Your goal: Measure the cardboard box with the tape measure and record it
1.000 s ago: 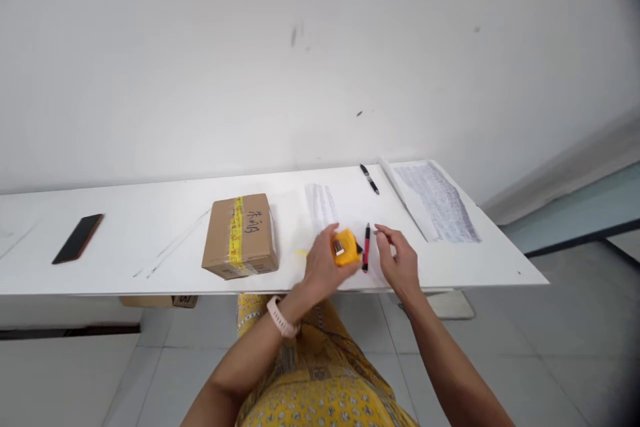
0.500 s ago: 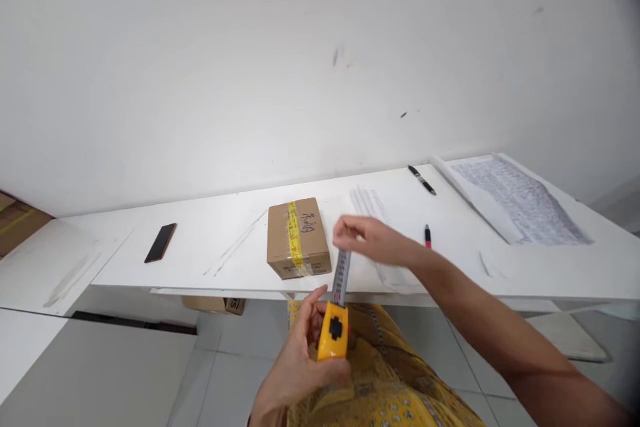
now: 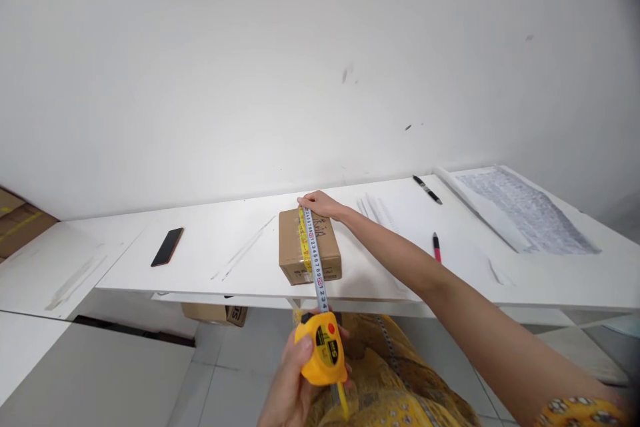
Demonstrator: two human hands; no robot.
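A yellow tape measure (image 3: 320,350) is gripped in my left hand (image 3: 293,373), just in front of the table edge. Its metal blade (image 3: 316,257) runs out over the top of a small cardboard box (image 3: 293,240), which has yellow printed tape and handwriting on it. At the box's far edge, my right hand (image 3: 323,205) pinches the end of the blade; the very tip is hidden under the fingers. The box sits on the white table (image 3: 240,213).
To the left lies a black phone (image 3: 167,247). On the right are a black pen (image 3: 427,189), a red and black pen (image 3: 437,247) and papers with dense writing (image 3: 525,207). Another cardboard box (image 3: 215,313) shows below the table. A wall (image 3: 300,80) stands behind.
The blade has been drawn out longer and now lies over the box. My right hand has moved left and away to the box's far edge. In my left hand the tape measure has turned.
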